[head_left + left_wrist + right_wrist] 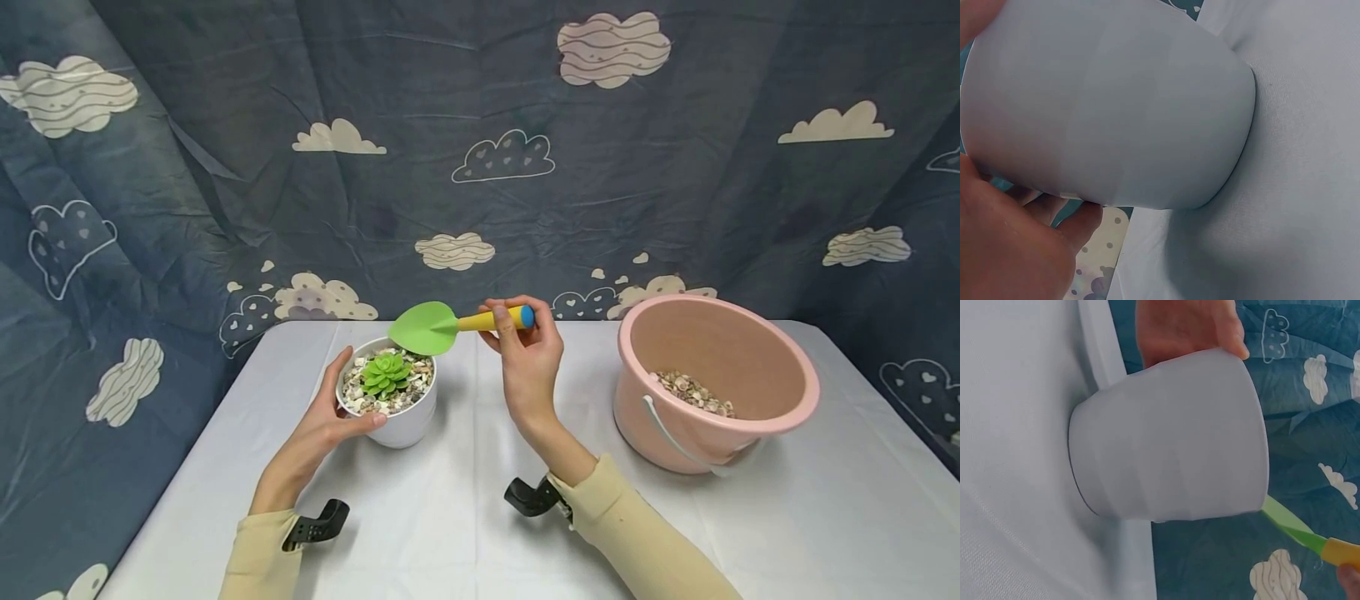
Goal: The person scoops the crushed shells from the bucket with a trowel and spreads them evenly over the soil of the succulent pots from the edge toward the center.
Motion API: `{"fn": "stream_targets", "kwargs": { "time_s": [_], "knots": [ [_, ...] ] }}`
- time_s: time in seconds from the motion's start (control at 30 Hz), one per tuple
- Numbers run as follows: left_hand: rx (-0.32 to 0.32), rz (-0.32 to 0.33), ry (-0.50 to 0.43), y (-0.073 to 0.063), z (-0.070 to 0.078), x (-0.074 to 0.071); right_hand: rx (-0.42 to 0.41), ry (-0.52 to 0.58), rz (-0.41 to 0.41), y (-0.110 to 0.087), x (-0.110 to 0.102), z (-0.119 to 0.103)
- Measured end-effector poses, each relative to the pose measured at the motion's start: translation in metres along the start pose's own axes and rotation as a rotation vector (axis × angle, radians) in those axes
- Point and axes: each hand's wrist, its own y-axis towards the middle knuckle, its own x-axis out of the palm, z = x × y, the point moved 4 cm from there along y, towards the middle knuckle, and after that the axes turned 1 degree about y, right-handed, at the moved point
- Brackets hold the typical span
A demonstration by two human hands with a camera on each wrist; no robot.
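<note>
A white plant pot (408, 427) stands on the table, holding a green succulent (386, 374) set among small shell-like pebbles (358, 394). My left hand (321, 432) grips the pot from its left side, thumb at the front rim and fingers round the far side. With my right hand (530, 367) I hold a toy trowel by its yellow, blue-ended handle (487, 320). The trowel's green blade (426, 328) points left and overlaps the pot's back right rim in the head view. In the right wrist view the blade (1288, 522) shows just past the pot's rim.
A pink bucket (637, 417) with a white handle stands on the right of the table, with more pebbles (692, 393) at its bottom. White cloth covers the table (450, 533). Behind it hangs a dark blue curtain (420, 83) with cloud prints.
</note>
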Motion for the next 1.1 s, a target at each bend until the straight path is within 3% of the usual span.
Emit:
{"fn": "stream_targets", "kwargs": {
  "time_s": [0.3, 0.53, 0.83, 1.1],
  "knots": [
    [0.002, -0.003, 0.005, -0.001, -0.001, 0.0, 0.117, 0.094, 0.093, 0.005, -0.012, -0.004],
    [0.018, -0.007, 0.015, 0.0, -0.001, -0.001, 0.2, 0.143, 0.131, 0.008, -0.017, -0.023],
    [0.013, -0.018, 0.009, 0.0, -0.003, -0.002, 0.172, 0.215, 0.099, 0.008, -0.026, -0.062],
    [0.006, -0.015, 0.008, 0.0, -0.004, -0.002, 0.138, 0.246, 0.065, 0.011, -0.046, -0.098]
  ]
}}
